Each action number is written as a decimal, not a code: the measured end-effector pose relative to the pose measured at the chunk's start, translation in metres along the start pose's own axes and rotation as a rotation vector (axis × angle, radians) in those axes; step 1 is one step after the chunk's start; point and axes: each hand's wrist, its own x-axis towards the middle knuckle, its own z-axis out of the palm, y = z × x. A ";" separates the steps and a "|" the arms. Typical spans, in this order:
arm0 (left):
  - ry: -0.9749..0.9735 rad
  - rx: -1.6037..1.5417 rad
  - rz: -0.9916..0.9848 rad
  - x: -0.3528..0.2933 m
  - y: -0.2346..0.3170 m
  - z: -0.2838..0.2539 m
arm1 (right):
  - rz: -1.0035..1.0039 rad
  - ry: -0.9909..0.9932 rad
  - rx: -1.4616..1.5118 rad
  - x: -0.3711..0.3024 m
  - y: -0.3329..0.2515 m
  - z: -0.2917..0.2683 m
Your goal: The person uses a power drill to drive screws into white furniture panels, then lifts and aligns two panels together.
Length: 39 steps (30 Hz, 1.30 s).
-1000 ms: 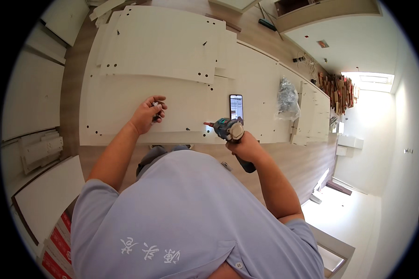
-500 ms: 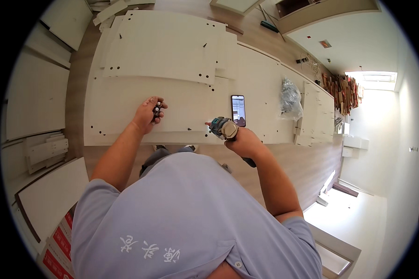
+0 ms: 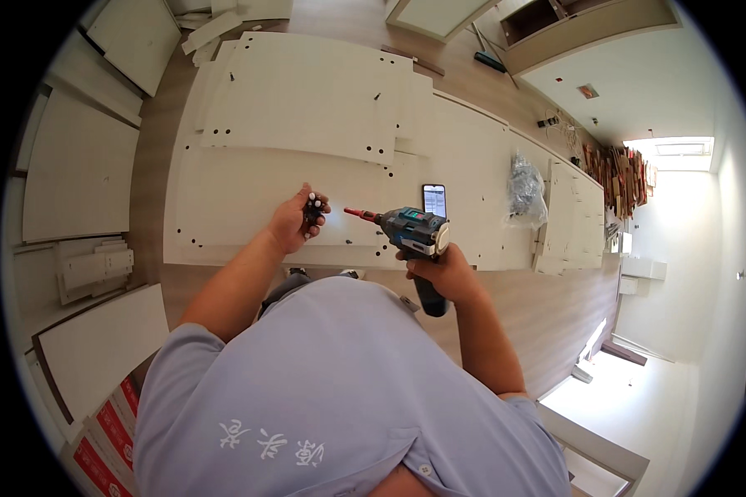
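My left hand [image 3: 288, 225] is half curled, palm up, around several small dark and white furniture fittings [image 3: 313, 209]. My right hand [image 3: 449, 273] grips the handle of a teal and black cordless drill [image 3: 413, 232]. Its red bit [image 3: 356, 214] points left at the fittings, with a short gap between. Both hands are over a large white panel [image 3: 257, 186]. A small dark fitting [image 3: 349, 242] stands on that panel below the bit. Beyond the drill lies a phone [image 3: 433, 199] with its screen lit, partly covered by the drill.
A smaller white panel [image 3: 315, 95] with dark holes and two upright pins lies on top, farther away. At right are a clear plastic bag of hardware [image 3: 525, 192] and a narrow drilled board [image 3: 574, 215]. More boards [image 3: 83, 174] lie along the left.
The drill has tilted so its side shows and its bit now points left toward my left hand. My left hand has moved right, nearer the bit. The whole view has shifted slightly.
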 end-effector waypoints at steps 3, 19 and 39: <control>0.007 -0.017 -0.057 0.003 -0.001 0.006 | -0.032 -0.031 0.032 0.003 0.005 0.008; -0.032 0.013 -0.254 0.032 -0.015 0.032 | -0.054 0.052 0.051 0.032 0.022 0.016; 0.265 -0.069 0.014 -0.129 -0.026 -0.111 | -0.007 -0.291 -0.608 0.113 0.001 0.090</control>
